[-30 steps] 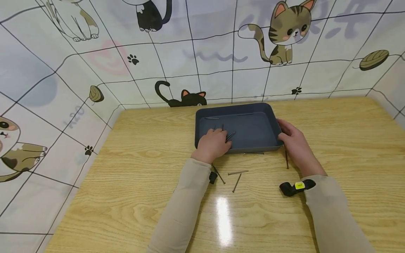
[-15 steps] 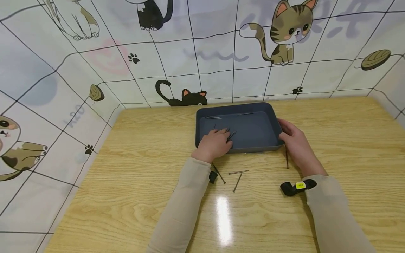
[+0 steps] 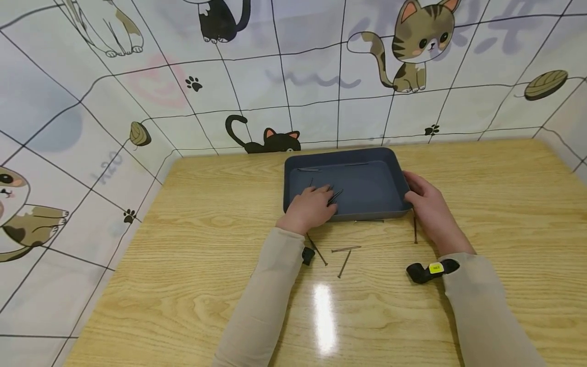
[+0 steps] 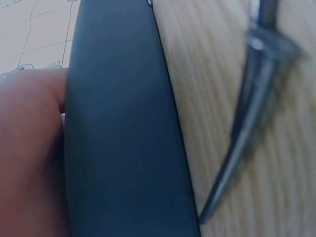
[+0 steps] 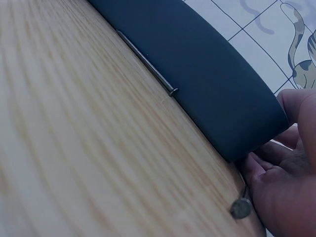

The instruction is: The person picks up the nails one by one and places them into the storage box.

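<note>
Little differs from a second ago. The left hand (image 3: 312, 206) sits slightly further over the near rim of the dark tray (image 3: 390, 176), its fingers (image 3: 321, 191) spread a bit more over the nails (image 3: 334, 196) inside. The right hand (image 3: 424, 204) edges very slightly up along the tray's right corner. The whole view drifts slightly lower in frame.

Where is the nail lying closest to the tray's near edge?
In the head view, the nail lies on the table against the tray, between both hands.
</note>
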A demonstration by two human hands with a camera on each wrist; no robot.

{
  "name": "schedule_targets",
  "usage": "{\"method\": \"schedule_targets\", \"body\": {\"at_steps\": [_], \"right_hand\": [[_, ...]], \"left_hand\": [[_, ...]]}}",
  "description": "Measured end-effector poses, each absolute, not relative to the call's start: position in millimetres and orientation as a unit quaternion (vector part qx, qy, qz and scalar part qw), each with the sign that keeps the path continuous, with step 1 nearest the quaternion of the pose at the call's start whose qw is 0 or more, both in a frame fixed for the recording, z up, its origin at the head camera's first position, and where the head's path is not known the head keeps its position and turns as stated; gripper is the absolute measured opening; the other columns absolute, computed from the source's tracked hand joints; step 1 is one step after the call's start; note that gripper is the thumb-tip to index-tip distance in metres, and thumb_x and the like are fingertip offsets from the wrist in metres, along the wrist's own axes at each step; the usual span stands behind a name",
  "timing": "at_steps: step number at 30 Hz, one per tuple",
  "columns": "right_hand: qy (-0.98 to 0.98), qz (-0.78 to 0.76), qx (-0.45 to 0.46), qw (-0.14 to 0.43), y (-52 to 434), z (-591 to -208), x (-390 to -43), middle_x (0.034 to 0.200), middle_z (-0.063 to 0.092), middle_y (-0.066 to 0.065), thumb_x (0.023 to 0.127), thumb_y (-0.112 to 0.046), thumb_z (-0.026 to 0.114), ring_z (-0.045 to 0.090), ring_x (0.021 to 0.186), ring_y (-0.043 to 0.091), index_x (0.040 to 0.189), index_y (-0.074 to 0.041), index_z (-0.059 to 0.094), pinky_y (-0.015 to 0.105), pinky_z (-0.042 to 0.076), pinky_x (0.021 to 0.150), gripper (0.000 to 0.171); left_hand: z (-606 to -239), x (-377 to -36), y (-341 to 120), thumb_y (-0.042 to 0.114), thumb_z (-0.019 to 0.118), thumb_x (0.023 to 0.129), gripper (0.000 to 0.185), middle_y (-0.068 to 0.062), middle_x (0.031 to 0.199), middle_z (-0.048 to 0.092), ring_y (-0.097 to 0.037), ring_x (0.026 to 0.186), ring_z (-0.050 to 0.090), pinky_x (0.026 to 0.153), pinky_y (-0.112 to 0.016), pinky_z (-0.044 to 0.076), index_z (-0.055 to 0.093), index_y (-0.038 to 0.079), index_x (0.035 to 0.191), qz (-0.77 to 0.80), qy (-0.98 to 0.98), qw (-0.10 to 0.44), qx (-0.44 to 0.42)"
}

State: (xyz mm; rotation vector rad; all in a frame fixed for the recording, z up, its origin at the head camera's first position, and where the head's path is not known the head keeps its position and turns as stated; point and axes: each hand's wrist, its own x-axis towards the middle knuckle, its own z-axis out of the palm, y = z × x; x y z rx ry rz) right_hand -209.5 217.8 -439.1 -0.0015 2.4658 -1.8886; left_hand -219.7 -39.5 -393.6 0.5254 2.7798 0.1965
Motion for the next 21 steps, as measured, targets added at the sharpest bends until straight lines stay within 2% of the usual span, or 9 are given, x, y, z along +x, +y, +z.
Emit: {"method": "schedule_targets", "body": {"at_steps": [6,11,21], "right_hand": [[0.797,-0.604,0.002,0.02,218.1,-439.0,-209.9,0.145,0.023,0.007,0.091,-0.009,0.035,0.027,0.129,0.019,0.143,-0.016,0.021,0.022,0.033,0.089,0.054],[0.793,-0.609,0.003,0.017,217.7,-438.0,-210.6,0.145,0.024,0.006,0.091,-0.008,0.036,0.027,0.129,0.018,0.143,-0.015,0.022,0.02,0.033,0.089,0.054],[0.794,-0.607,0.001,0.015,218.9,-438.0,-210.7,0.144,0.024,0.007,0.091,-0.007,0.036,0.027,0.129,0.019,0.143,-0.014,0.022,0.023,0.033,0.09,0.054]], "left_hand": [[-395.6,-222.0,-40.0,0.04,0.038,0.094,0.049,0.001,0.145,0.024,-0.024,0.131,0.022,0.101,-0.046,0.025,0.035,0.019,0.138,0.075,0.971,0.143,0.179],[-394.5,-222.3,-40.3,0.04,0.041,0.093,0.048,-0.003,0.144,0.026,-0.026,0.13,0.025,0.1,-0.043,0.027,0.041,0.017,0.135,0.078,0.974,0.127,0.172],[-382.4,-214.7,-33.8,0.037,0.043,0.093,0.043,-0.004,0.139,0.035,-0.022,0.127,0.029,0.099,-0.037,0.031,0.045,0.019,0.132,0.091,0.976,0.058,0.191]]}}
